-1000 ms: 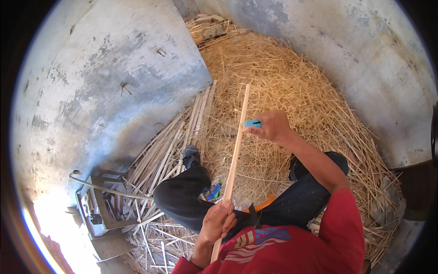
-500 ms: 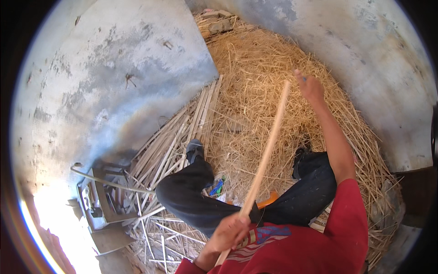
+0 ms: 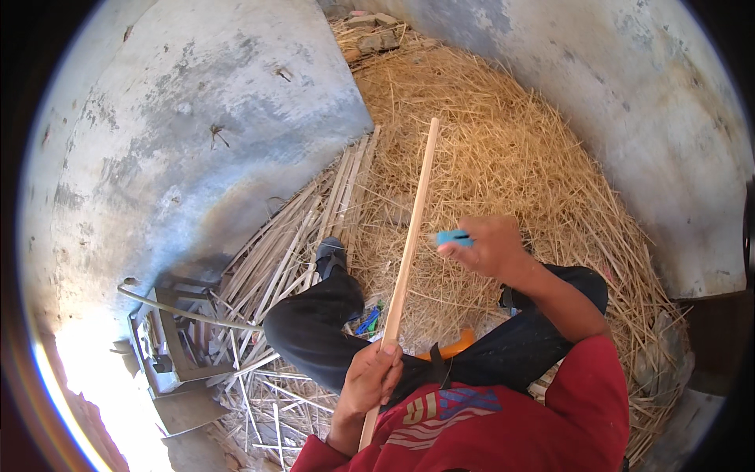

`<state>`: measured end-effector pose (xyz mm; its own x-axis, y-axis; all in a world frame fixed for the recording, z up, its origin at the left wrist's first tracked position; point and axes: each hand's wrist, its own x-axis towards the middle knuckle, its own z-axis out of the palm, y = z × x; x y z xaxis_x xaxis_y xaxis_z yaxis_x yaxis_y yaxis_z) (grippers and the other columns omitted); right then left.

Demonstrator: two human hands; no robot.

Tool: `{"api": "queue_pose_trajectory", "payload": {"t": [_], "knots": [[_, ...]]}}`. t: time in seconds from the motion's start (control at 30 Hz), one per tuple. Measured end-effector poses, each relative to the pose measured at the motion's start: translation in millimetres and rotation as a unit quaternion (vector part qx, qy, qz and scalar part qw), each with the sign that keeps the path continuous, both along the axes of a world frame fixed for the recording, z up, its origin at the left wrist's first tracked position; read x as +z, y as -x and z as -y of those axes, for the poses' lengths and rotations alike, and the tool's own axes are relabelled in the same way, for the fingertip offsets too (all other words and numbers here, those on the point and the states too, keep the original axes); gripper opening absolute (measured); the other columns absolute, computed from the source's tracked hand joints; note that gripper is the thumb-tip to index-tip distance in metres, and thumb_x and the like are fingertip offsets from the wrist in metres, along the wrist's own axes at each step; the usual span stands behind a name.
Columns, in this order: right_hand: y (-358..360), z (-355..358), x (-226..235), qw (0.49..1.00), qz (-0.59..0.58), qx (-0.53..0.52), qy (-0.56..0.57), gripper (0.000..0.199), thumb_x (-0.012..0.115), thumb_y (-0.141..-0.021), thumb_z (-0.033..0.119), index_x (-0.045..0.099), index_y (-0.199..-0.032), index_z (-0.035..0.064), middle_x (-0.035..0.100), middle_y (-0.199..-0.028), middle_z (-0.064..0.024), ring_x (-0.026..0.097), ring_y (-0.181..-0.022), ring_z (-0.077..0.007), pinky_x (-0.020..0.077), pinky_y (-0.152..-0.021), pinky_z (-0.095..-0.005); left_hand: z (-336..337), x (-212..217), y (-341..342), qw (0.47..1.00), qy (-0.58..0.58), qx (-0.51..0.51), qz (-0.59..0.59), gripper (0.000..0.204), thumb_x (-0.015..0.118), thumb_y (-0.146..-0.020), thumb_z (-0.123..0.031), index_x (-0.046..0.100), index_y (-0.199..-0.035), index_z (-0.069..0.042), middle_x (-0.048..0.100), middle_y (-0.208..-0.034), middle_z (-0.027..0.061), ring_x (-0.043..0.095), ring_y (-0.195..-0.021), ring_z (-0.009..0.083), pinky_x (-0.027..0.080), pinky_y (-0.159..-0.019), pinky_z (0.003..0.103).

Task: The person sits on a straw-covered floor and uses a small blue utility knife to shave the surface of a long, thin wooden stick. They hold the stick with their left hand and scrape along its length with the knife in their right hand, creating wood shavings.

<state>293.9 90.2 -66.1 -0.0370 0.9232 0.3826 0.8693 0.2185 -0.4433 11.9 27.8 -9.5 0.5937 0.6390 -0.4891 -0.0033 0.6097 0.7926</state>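
My left hand (image 3: 370,377) is wrapped round the lower part of a long, pale wooden strip (image 3: 414,228). The strip slants up and away from my lap, its far end over the straw. To its right, clear of the wood, my right hand (image 3: 497,247) is closed on a small light-blue tool (image 3: 454,237). The tool's blue end sticks out toward the strip; I cannot make out a blade or its exact kind. Between my legs lies an orange object (image 3: 462,343), partly hidden by my clothing.
Straw-like shavings (image 3: 464,118) cover the floor ahead. Several loose wooden strips (image 3: 338,193) lie to the left, near a box-like frame (image 3: 177,338) with a thin rod across it. A blue-and-green item (image 3: 370,320) sits by my left leg. Weathered walls (image 3: 212,102) curve around.
My right hand has come down and inward from the far right with the blue tool. The strip's far end has swung left and stands steeper; my left hand has shifted slightly left, still holding it.
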Motion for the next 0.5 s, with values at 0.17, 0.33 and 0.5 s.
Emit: {"api": "queue_pose_trajectory", "payload": {"t": [0.17,0.33,0.5], "knots": [[13,9,19,0.996,-0.017,0.08,-0.032,0.063,0.058,-0.073,0.072,0.05,-0.056,0.0126,0.05,-0.048,-0.0064,0.054,-0.042,-0.0246,0.0399,-0.04,-0.0371,-4,-6,-1,0.999,0.033,0.011,0.026,0.031,0.035,-0.102,-0.029,0.043,-0.082,-0.008,0.035,-0.043,-0.0015,0.03,-0.031,0.0085,0.029,-0.04,0.021],[0,-15,2,0.999,0.015,0.035,-0.037,0.062,0.059,-0.072,0.072,0.049,-0.054,0.0141,0.049,-0.047,-0.0043,0.053,-0.041,-0.0236,0.0391,-0.04,-0.0354,-2,-11,-8,0.958,0.231,0.033,0.17,0.032,0.031,-0.103,-0.03,0.04,-0.079,-0.01,0.033,-0.042,-0.0016,0.03,-0.03,0.0098,0.034,-0.051,0.024],[22,-6,-5,0.994,0.036,0.083,-0.059,0.063,0.057,-0.074,0.073,0.047,-0.052,0.0146,0.046,-0.044,-0.0021,0.051,-0.038,-0.0207,0.0377,-0.039,-0.0332,-5,-12,-6,0.941,0.258,0.045,0.216,0.033,0.028,-0.103,-0.03,0.037,-0.078,-0.011,0.03,-0.039,-0.0029,0.027,-0.029,0.0098,0.034,-0.052,0.025]]}}
